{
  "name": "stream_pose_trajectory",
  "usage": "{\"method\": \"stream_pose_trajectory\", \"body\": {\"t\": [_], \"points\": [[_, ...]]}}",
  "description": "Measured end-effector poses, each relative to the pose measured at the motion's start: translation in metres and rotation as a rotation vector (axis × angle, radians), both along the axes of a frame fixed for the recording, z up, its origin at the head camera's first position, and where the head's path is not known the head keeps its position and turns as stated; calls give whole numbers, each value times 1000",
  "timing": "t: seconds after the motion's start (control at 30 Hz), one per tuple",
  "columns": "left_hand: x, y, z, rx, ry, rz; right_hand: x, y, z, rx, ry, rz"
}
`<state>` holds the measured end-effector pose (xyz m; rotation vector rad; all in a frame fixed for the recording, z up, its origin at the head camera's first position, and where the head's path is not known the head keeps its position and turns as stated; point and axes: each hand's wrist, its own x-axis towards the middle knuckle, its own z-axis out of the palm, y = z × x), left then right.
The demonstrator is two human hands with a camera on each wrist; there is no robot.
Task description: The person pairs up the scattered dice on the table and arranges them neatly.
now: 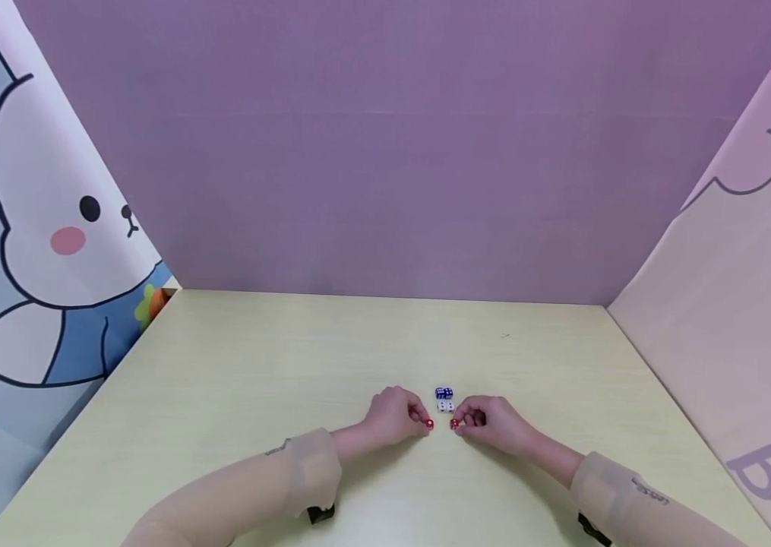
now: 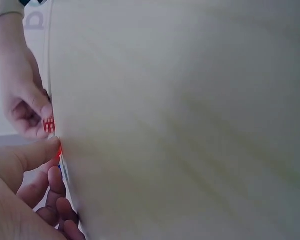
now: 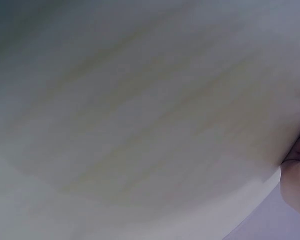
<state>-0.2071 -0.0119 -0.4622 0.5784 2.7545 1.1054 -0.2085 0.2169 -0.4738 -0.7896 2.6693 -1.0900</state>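
Two blue dice (image 1: 443, 393) sit side by side on the table, and two white dice (image 1: 446, 407) lie directly in front of them. Just left of and nearer than the white pair, my left hand (image 1: 395, 415) pinches a red die (image 1: 429, 424) between thumb and fingertips. On the other side, my right hand (image 1: 494, 423) pinches a second red die (image 1: 454, 424). A small gap separates the two red dice. In the left wrist view the right hand's red die (image 2: 49, 125) shows its dotted face, while fingers mostly cover the left one. The right wrist view catches only a hand's edge (image 3: 296, 187).
The pale wooden table (image 1: 255, 342) meets a purple panel (image 1: 385, 152) at the back. A rabbit-printed sheet (image 1: 71, 213) hangs on the left, a pale printed sheet (image 1: 734, 304) on the right. A tiny dark mark (image 1: 505, 335) shows on the tabletop.
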Motion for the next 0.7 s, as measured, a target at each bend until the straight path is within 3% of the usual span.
{"method": "stream_pose_trajectory", "body": {"t": [0.3,0.5,0.7], "points": [[1,21,1,-55,64,-19,-1,-2,-1,2,16,11],[1,23,3,-66,66,-10,-1,-5,0,-2,22,20],[-1,17,7,-20,40,-8,-2,-3,4,-14,-3,32]]}}
